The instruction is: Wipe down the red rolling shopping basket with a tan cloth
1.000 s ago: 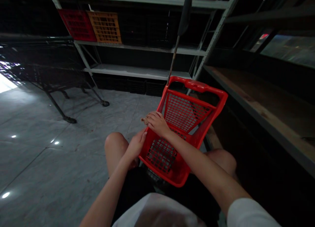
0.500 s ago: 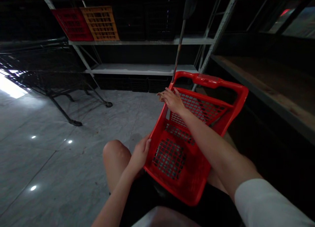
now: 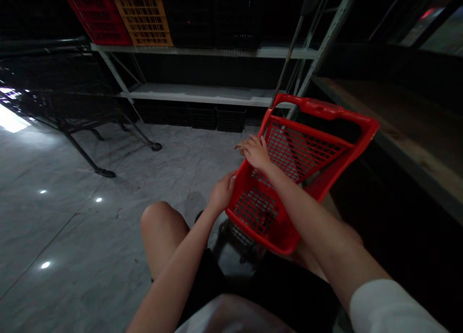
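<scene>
A red plastic shopping basket (image 3: 325, 145) with mesh walls is tilted above my lap, its open mouth facing me. My left hand (image 3: 222, 194) presses against the outside of its left wall near the lower corner, fingers curled on the edge. My right hand (image 3: 255, 151) lies over the left rim higher up, fingers bent around it. A thin metal pole (image 3: 287, 65) with a dark grip rises behind the basket's far rim. My bare knees sit below the basket.
Metal shelving (image 3: 202, 94) lines the back wall, with a red crate (image 3: 96, 15) and an orange crate (image 3: 144, 15) on an upper shelf. A dark wire trolley (image 3: 72, 106) stands at the left on the glossy grey floor. A wooden shelf (image 3: 408, 130) runs along the right.
The basket has shifted right and farther from me. My right hand slid back down the left rim, and my left hand rose along the outer wall. The view tipped slightly down.
</scene>
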Tool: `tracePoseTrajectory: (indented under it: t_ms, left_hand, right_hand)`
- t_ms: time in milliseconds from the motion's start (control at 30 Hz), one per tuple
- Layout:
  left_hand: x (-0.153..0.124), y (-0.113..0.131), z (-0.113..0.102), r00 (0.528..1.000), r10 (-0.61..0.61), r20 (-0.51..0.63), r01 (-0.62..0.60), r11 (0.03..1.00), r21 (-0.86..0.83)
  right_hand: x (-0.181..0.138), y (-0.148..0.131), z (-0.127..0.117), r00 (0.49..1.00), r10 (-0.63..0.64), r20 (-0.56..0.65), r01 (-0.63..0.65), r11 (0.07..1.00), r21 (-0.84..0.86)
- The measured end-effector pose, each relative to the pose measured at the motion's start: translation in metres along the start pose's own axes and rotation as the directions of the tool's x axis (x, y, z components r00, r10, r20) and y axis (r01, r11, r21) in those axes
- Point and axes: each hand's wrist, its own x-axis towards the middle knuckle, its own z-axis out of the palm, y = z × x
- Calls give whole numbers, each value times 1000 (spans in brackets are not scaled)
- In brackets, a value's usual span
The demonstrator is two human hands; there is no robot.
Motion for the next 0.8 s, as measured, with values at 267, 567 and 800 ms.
tracePoseTrajectory:
  t_ms: [267, 567, 800]
  left_hand:
    - [23, -1, 39, 972, 78, -223, -124, 971, -202]
    - [19, 11, 14, 958, 279, -69, -280, 960, 4]
    - [21, 26, -15, 997, 73, -12, -72, 993, 96]
  right_hand:
    - [-73, -30, 21, 983, 186, 11, -177, 917, 358]
    - [-89, -49, -15, 936, 97, 338, -349, 359, 866]
    - [-22, 30, -59, 998, -11, 69, -19, 904, 426]
